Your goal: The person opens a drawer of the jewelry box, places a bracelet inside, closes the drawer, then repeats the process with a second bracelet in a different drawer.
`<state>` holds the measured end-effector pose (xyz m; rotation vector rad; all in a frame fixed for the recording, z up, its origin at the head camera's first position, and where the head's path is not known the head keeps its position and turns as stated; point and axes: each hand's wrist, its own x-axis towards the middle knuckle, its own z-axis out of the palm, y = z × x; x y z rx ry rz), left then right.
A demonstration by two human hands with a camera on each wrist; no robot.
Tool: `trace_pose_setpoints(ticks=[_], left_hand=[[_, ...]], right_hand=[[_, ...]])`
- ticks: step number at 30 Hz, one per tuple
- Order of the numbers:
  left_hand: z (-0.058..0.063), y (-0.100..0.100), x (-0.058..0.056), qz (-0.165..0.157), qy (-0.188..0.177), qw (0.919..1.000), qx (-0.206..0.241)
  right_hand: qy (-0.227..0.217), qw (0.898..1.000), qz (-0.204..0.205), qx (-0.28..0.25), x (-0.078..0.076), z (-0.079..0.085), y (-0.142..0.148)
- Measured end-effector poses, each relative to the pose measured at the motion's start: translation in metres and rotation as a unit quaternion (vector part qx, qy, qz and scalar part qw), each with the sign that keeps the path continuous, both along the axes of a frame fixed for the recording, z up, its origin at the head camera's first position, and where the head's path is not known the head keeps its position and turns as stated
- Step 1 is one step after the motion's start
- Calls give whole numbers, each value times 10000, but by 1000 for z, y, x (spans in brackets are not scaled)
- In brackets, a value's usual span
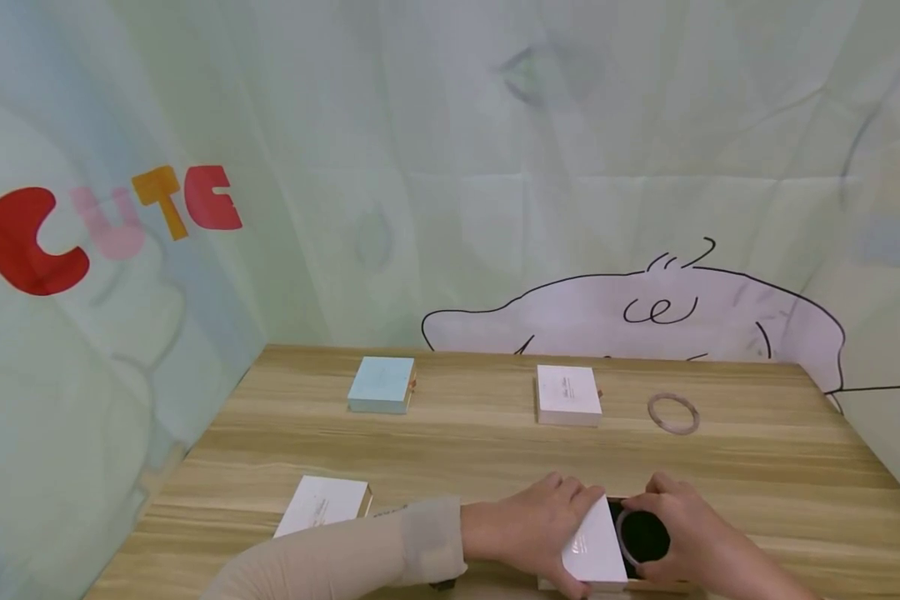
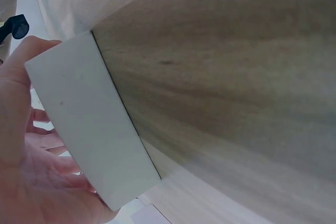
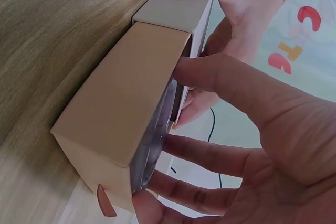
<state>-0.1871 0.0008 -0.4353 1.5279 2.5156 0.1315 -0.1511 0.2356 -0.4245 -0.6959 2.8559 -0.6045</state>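
Pale cartoon backdrop, wood-grain table

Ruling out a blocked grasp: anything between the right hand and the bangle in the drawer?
Nothing visible. The right hand is over the drawer's exposed part, fingers at the bangle. The box cover, held by the left hand, sits beside the bangle, not between.

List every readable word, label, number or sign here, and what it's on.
"CUTE": on the backdrop, in large colored letters.
Held box: print too small to read.
Far white box: print too blurred to read.
Left white box: print too blurred to read.
Blue box: any print too faint to read.
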Motion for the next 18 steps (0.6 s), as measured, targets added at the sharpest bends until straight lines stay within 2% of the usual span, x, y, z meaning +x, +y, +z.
trace_pose_setpoints(ticks=[7, 16, 18], left_hand=[[-2, 0, 1, -26, 96, 9999, 25], [-2, 1, 1, -22, 205, 9998, 1], [-2, 1, 1, -36, 256, 9997, 19]], right_hand=[[128, 9997, 67, -195, 3, -3, 0], [-258, 9991, -238, -257, 4, -2, -3], [-65, 9995, -147, -277, 6, -3, -3]])
